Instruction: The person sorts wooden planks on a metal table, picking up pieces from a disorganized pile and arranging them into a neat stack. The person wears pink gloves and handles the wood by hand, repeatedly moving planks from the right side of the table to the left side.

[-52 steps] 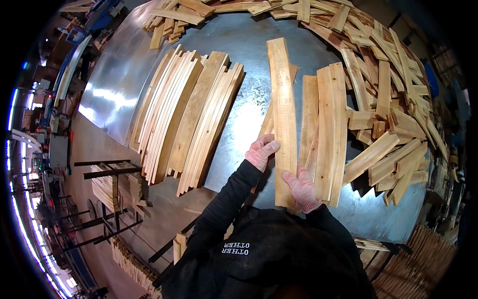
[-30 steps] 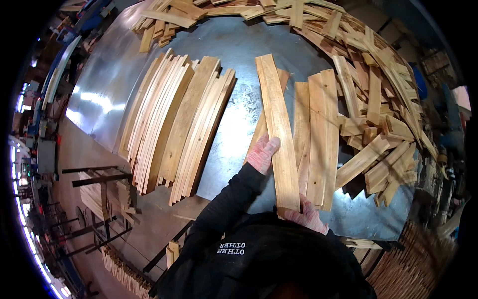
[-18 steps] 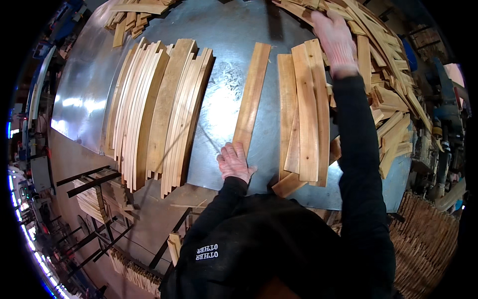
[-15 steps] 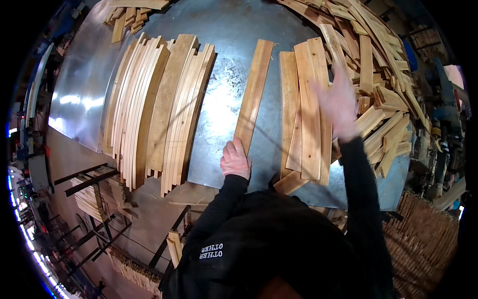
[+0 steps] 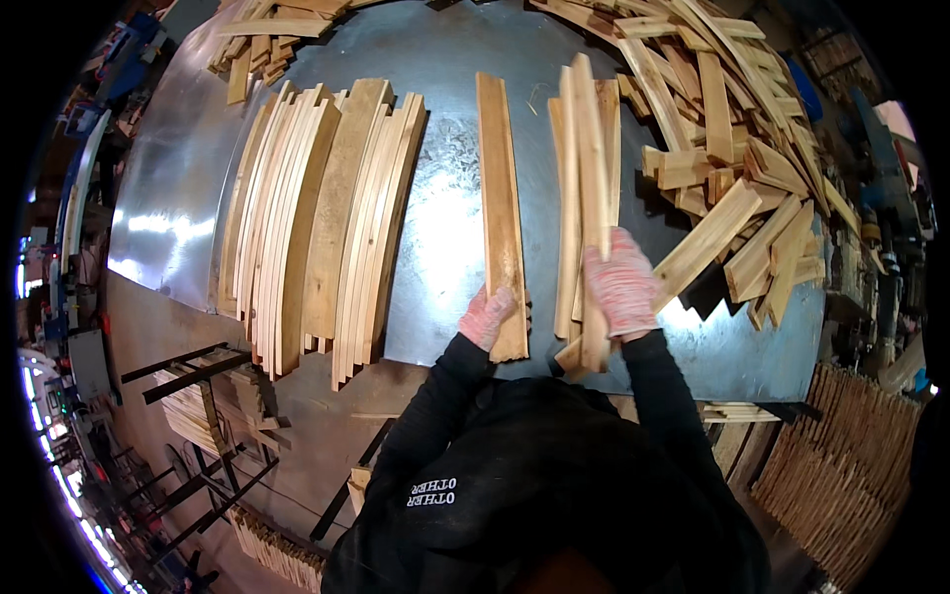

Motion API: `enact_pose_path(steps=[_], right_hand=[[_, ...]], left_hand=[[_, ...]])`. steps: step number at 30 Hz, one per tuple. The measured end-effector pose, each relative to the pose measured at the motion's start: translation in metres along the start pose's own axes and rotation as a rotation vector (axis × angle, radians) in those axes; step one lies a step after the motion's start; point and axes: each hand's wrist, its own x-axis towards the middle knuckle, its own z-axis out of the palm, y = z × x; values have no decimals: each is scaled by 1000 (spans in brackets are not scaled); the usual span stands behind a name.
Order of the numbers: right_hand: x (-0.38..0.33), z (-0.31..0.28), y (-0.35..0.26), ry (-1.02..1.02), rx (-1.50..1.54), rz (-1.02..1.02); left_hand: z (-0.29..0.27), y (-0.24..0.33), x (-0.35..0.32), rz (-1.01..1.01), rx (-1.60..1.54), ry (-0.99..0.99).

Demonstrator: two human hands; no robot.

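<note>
My left hand (image 5: pixel 489 315), in a pinkish work glove, is closed around the lower end of a single wooden board (image 5: pixel 498 198). This board stands apart from the others on the metal table. To its right, my gloved right hand (image 5: pixel 623 284) grips the side of another wooden plank (image 5: pixel 591 168), which is tilted on its edge. Beneath and beside that plank lie a few more boards (image 5: pixel 567 208), partly covered by it. The right hand's fingertips are mostly hidden behind the plank.
A row of neatly lined-up boards (image 5: pixel 287 218) lies on the left of the metal table (image 5: pixel 435 238). A loose heap of wood pieces (image 5: pixel 732 129) covers the far right, and a smaller pile (image 5: pixel 267 40) sits far left. Metal racks (image 5: pixel 203 396) with stacked wood stand below the table's front edge.
My right hand has come down and left from the heap onto a plank among the right-hand boards, tipping it. The left hand has turned its board more upright and now grasps it.
</note>
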Motion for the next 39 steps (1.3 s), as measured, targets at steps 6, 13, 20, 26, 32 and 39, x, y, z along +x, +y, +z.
enact_pose_path(steps=[6,13,20,26,32,39], right_hand=[[-43,48,-43,-382,-94,-193],[-11,90,-40,-254,-446,-169],[-2,101,-44,-382,-31,42],[2,74,-17,-231,-376,-304],[38,44,29,-122,219,285],[-24,111,-40,-426,238,-134]], left_hand=[[6,-24,-2,-100,-240,77],[-15,16,-19,-194,346,323],[-38,21,-14,-26,839,379],[-8,34,-13,-266,1142,412],[-16,24,-10,-224,1125,436],[-12,37,-20,-202,1198,406]])
